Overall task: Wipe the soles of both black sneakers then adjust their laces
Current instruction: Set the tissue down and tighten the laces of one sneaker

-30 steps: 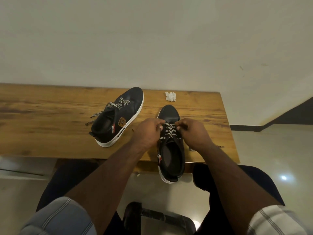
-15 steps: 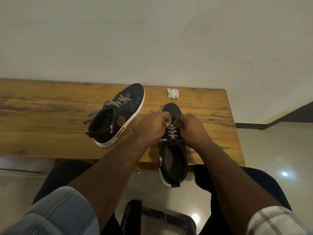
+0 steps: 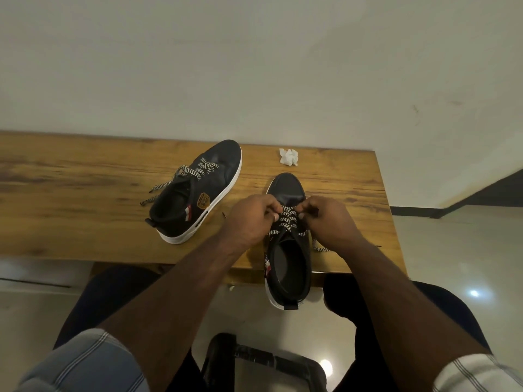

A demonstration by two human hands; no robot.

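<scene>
Two black sneakers with white soles stand upright on a wooden table [image 3: 70, 199]. The right sneaker [image 3: 288, 267] points away from me, its heel hanging over the table's near edge. My left hand [image 3: 249, 219] and my right hand [image 3: 328, 222] sit on either side of its black-and-white laces [image 3: 288, 220], each pinching the lace near the top of the tongue. A loose lace end trails out to the right, below my right hand. The left sneaker [image 3: 198, 193] lies angled further back, its laces slack and trailing to the left.
A crumpled white tissue [image 3: 288, 157] lies near the table's far edge, against the pale wall. The table ends just right of my right hand. Below are my knees in dark trousers and a black stool [image 3: 254, 363] on a glossy floor.
Both hands have slid slightly along the laces toward the sneaker's toe and stayed pinched on them. The left sneaker and the tissue have not moved.
</scene>
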